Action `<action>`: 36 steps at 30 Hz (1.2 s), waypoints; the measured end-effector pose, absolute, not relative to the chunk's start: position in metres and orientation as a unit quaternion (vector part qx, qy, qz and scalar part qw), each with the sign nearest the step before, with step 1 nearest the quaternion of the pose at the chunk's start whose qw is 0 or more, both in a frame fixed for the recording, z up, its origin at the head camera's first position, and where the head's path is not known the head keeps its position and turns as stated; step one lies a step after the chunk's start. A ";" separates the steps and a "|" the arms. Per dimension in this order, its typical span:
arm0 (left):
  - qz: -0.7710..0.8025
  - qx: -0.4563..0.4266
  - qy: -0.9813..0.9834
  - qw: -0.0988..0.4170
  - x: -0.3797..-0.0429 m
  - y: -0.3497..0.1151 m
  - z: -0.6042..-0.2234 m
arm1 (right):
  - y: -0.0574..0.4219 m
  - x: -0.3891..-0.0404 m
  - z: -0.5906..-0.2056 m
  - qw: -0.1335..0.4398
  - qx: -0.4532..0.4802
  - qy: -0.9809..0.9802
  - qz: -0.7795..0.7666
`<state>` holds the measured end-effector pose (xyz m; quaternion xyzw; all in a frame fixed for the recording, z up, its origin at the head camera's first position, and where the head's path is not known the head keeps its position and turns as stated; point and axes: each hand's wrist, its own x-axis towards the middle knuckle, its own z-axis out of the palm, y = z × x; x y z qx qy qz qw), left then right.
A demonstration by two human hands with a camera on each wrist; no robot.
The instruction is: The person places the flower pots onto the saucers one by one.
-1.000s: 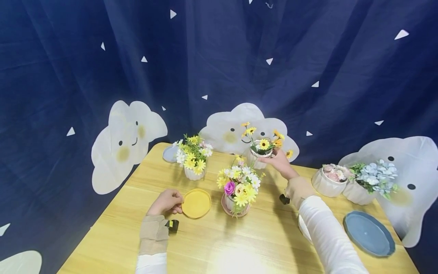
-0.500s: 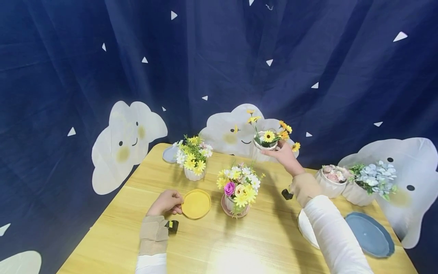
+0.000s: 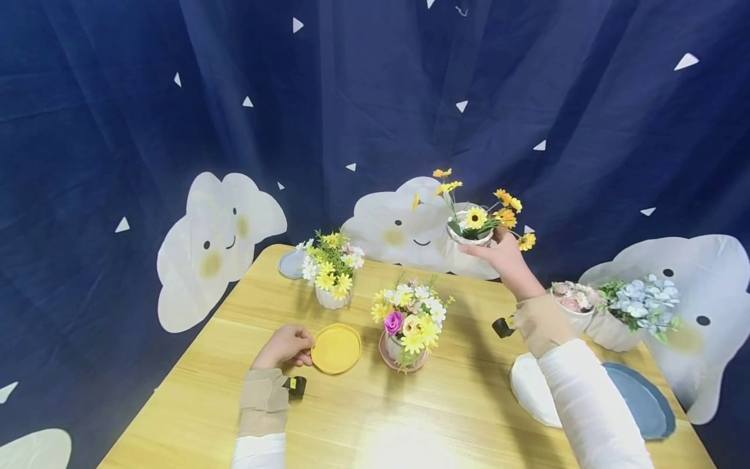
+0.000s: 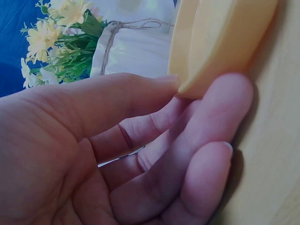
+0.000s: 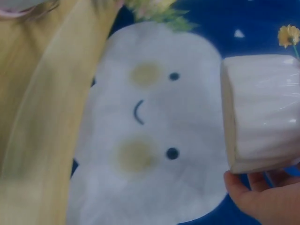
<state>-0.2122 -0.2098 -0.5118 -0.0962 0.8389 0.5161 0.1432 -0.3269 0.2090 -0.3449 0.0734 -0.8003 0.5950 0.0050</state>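
Observation:
My right hand (image 3: 508,257) grips a white flower pot (image 5: 262,112) with yellow and orange daisy-like flowers (image 3: 476,218), held up off the table at the back. In the right wrist view its ribbed side faces the camera, with fingers and thumb at its lower edge. Near the table's left side, my left hand (image 3: 285,346) pinches the rim of a round yellow saucer (image 4: 211,70). The thumb lies on the rim, fingers curled below. Just right of that saucer, a pot of mixed flowers (image 3: 410,319) sits on a pink saucer (image 3: 383,355).
Behind the left hand stands another white pot (image 3: 333,298) of yellow and white flowers, near a small blue-grey saucer (image 3: 290,264). At right are a pink flower pot (image 3: 577,303), a blue flower pot (image 3: 612,329), a white round dish (image 3: 533,391) and a blue plate (image 3: 644,404).
My right hand has lifted the flower pot off the table and carried it up and to the right. The left hand and yellow saucer stay in place.

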 end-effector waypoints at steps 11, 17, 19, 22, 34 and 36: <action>0.519 -0.096 0.837 0.147 -0.211 -0.210 -0.510 | 0.208 -0.290 -0.323 0.016 0.085 -0.800 0.594; 0.521 -0.094 0.836 0.146 -0.211 -0.209 -0.510 | 0.202 -0.264 -0.317 0.022 0.103 -0.803 0.587; 0.521 -0.094 0.836 0.146 -0.211 -0.209 -0.510 | 0.200 -0.256 -0.317 0.029 0.110 -0.805 0.582; 0.522 -0.095 0.835 0.146 -0.211 -0.210 -0.511 | 0.194 -0.245 -0.319 0.036 0.122 -0.806 0.578; 0.519 -0.088 0.837 0.146 -0.212 -0.210 -0.512 | 0.171 -0.213 -0.327 -0.011 0.116 -0.805 0.581; 0.521 -0.087 0.836 0.147 -0.212 -0.210 -0.511 | 0.167 -0.210 -0.327 -0.015 0.117 -0.804 0.583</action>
